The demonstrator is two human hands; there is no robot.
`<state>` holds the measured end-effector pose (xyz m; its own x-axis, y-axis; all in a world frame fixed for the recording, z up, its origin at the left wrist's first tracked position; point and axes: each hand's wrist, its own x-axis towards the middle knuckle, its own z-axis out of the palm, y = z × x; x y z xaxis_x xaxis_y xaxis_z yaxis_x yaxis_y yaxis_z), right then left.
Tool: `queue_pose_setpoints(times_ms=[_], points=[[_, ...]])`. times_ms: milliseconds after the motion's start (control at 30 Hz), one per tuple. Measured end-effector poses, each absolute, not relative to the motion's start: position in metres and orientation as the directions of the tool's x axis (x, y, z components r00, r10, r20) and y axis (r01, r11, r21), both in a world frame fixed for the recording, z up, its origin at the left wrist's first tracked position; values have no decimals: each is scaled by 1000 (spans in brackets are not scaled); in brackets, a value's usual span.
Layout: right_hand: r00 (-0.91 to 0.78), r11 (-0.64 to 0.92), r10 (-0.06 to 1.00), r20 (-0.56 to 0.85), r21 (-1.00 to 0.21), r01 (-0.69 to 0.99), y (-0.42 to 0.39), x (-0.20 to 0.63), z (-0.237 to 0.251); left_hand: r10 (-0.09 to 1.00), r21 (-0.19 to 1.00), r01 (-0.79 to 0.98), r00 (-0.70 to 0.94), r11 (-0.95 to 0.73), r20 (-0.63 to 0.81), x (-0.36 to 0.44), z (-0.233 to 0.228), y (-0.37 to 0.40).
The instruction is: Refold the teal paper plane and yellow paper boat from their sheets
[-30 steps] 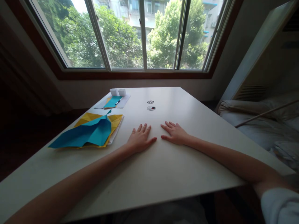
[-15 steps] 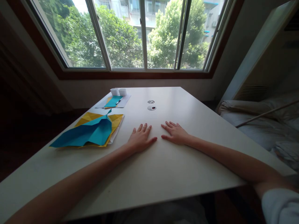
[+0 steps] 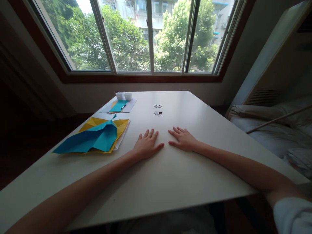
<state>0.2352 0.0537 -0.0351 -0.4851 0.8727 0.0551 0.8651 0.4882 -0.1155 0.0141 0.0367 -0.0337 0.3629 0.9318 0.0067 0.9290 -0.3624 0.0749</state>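
My left hand [image 3: 147, 145] lies flat on the white table [image 3: 156, 185], fingers spread, holding nothing. Opposite it, my right hand [image 3: 182, 139] also rests palm down with its fingers apart and nothing in them. The two thumbs point toward each other with a small gap between. Left of my left hand lies a creased blue sheet of paper [image 3: 97, 138], partly folded, on top of folded yellow paper [image 3: 122, 126]. White paper [image 3: 120, 141] shows at the right edge of this pile.
Two round stickers or discs [image 3: 158, 113] lie beyond my hands. At the far left are two small white boxes [image 3: 128, 96], a flat blue sheet [image 3: 118, 105] and a pen [image 3: 125, 105] on white paper. A cloth-covered piece of furniture [image 3: 258, 122] stands right of the table.
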Motion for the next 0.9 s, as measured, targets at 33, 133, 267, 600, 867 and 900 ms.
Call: queue_pose_setpoints(times_ms=[33, 133, 267, 600, 867, 900], points=[[-485, 487, 873, 54, -116, 865, 54, 235, -35, 932, 75, 929, 362, -361, 5, 14, -33, 37], [-482, 484, 875, 47, -121, 867, 53, 235, -34, 933, 78, 930, 361, -360, 2, 14, -33, 37], [-481, 482, 876, 42, -128, 867, 53, 235, -34, 929, 79, 925, 370, -370, 18, 13, -35, 37], [-481, 481, 876, 38, -139, 866, 54, 236, -35, 929, 72, 927, 370, -369, 1, 14, -34, 38], [-483, 483, 875, 38, -127, 866, 55, 236, -36, 908, 101, 907, 414, -408, -55, 8, -24, 43], [-484, 485, 874, 36, -125, 866, 55, 236, -36, 890, 115, 890, 450, -440, -75, 4, -19, 45]])
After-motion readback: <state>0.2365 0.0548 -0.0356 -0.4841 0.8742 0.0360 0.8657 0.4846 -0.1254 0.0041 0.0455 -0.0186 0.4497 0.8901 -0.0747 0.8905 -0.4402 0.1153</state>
